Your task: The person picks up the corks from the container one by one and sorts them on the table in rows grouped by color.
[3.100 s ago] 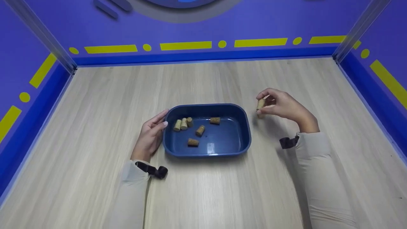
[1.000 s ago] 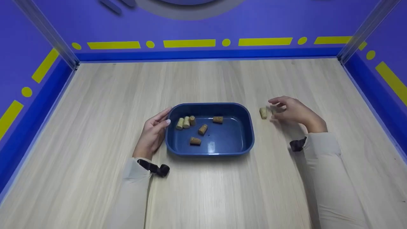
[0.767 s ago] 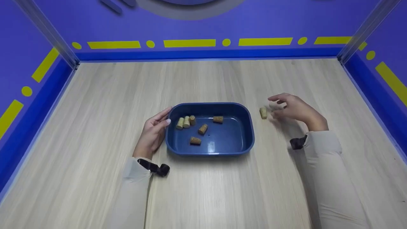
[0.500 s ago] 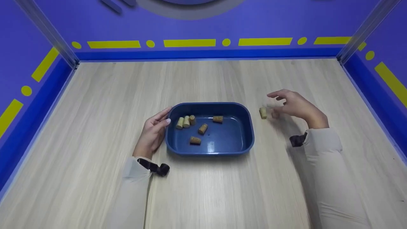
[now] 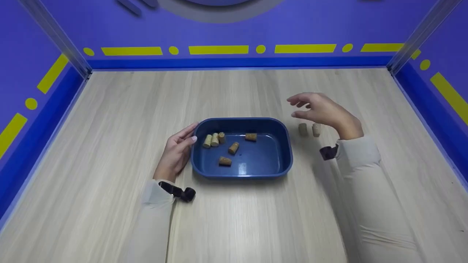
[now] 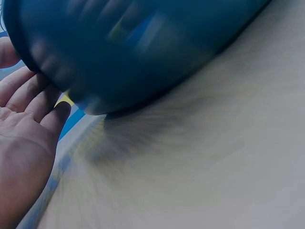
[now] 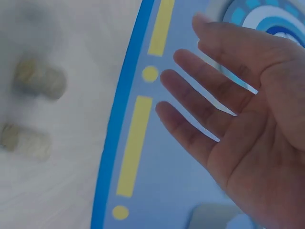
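Note:
My left hand (image 5: 173, 155) holds the left end of a dark blue plastic tub (image 5: 241, 177). Its thumb lies at the rim, and its other fingers press the outer wall, as the left wrist view shows. Inside the tub are several corks, pale ones bunched at the left and a brown cork (image 5: 233, 148) near the middle. Right of the tub, a pale cork (image 5: 302, 129) and a second pale cork (image 5: 316, 130) sit side by side on the table; whether they stand or lie is unclear. Beyond and above them, my right hand (image 5: 325, 111) hovers with fingers spread, holding nothing.
The wooden tabletop (image 5: 139, 109) is bounded by purple-blue panels (image 5: 234, 33) with yellow markings at the back and both sides. A black wrist camera (image 5: 329, 152) is strapped to the right sleeve, another camera (image 5: 188, 194) to the left.
My right hand gripped a pale cork over the table; now two corks sit there. Having let go, it has lifted and moved away and leftward. My left hand stays at the tub.

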The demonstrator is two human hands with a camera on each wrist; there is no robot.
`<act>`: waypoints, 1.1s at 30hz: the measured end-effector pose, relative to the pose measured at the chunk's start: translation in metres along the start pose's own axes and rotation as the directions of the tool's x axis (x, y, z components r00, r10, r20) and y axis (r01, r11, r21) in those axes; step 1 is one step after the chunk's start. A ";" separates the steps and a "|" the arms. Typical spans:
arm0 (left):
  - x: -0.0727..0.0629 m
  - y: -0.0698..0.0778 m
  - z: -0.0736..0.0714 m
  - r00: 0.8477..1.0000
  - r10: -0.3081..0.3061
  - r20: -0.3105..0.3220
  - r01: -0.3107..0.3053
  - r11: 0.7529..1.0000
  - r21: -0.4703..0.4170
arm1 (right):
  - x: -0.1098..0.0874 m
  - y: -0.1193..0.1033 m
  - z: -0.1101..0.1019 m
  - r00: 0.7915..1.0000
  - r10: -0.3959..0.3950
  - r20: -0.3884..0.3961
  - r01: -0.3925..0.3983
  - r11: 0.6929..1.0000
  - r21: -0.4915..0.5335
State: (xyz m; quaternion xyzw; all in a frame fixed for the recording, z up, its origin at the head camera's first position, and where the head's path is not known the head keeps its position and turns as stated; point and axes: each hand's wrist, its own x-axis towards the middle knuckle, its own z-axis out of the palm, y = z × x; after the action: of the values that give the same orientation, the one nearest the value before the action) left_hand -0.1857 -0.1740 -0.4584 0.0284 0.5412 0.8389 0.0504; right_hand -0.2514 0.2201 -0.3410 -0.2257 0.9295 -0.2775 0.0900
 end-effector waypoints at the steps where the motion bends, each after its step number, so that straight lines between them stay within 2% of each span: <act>1: 0.000 0.000 0.000 1.000 -0.003 -0.003 0.003 1.000 0.001 | 0.003 -0.005 0.001 1.000 -0.010 0.001 0.010 1.000 -0.002; 10: 0.000 -0.001 0.002 1.000 0.001 -0.016 -0.001 1.000 0.000 | 0.022 -0.045 0.016 0.995 -0.046 0.088 0.048 0.999 -0.023; 18: 0.001 -0.003 0.002 1.000 0.015 -0.020 -0.016 1.000 -0.023 | 0.038 -0.074 0.031 0.977 -0.143 0.158 0.147 0.989 -0.009; 26: 0.000 -0.001 0.002 1.000 0.006 -0.021 -0.006 1.000 -0.010 | 0.054 -0.090 0.053 0.958 -0.215 0.190 0.213 0.977 0.033; 33: 0.000 -0.001 0.001 1.000 0.017 0.007 -0.016 0.999 -0.031 | 0.065 -0.101 0.073 0.937 -0.260 0.234 0.247 0.965 0.084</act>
State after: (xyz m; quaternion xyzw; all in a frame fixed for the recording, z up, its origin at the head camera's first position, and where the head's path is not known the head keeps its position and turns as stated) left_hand -0.1851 -0.1731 -0.4588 0.0349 0.5278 0.8474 0.0458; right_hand -0.2504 0.0793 -0.3482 -0.3731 0.8669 -0.2819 0.1726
